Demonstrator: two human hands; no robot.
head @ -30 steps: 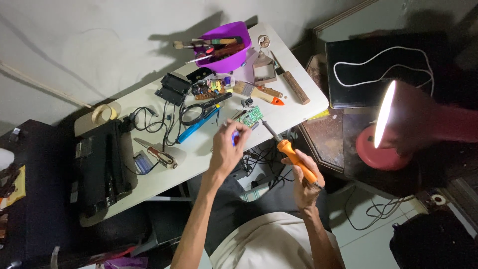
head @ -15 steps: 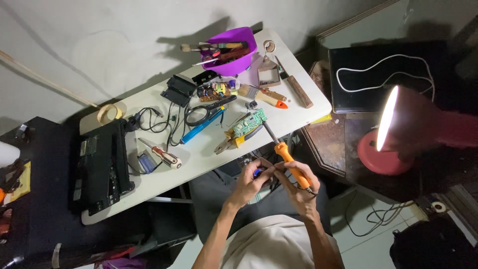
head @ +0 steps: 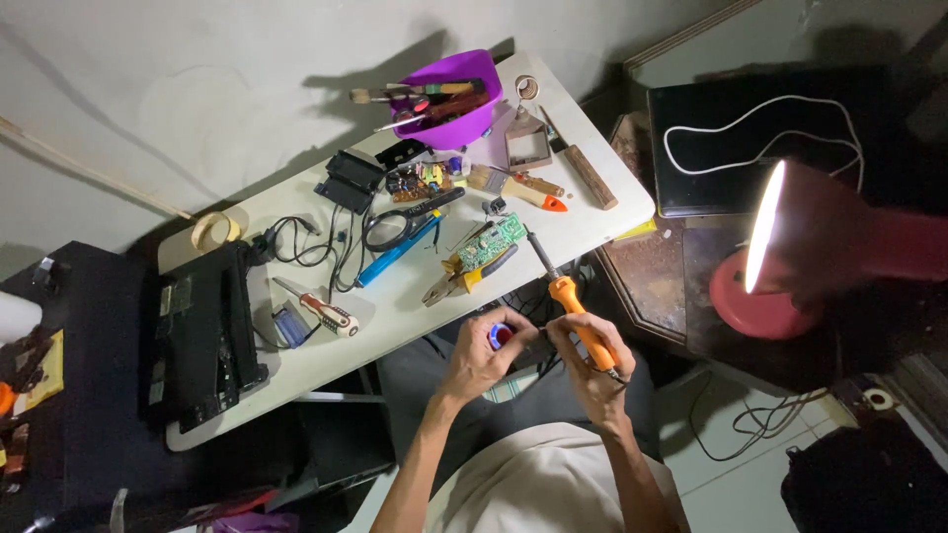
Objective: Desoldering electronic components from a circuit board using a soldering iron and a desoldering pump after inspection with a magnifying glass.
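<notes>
My right hand [head: 585, 357] grips an orange-handled soldering iron [head: 574, 307], its dark tip pointing up toward a green circuit board [head: 493, 242] that lies on the white table [head: 326, 347]. My left hand [head: 481, 355] is pulled back over my lap, below the table's front edge, holding a small round blue-and-red spool [head: 498, 335] close to the right hand's fingers. Yellow-handled pliers [head: 453, 281] lie just under the circuit board.
A purple bowl [head: 454, 98] of tools stands at the table's far side beside a small box and wooden-handled tools. A screwdriver [head: 319, 309], blue tool [head: 397, 253], cables, tape roll [head: 214, 230] and black device [head: 202, 332] lie to the left. A lit red lamp [head: 795, 252] stands on the right.
My left hand has left the circuit board on the table and drawn back to my lap, now holding the small spool beside my right hand. The soldering iron has stayed about where it was.
</notes>
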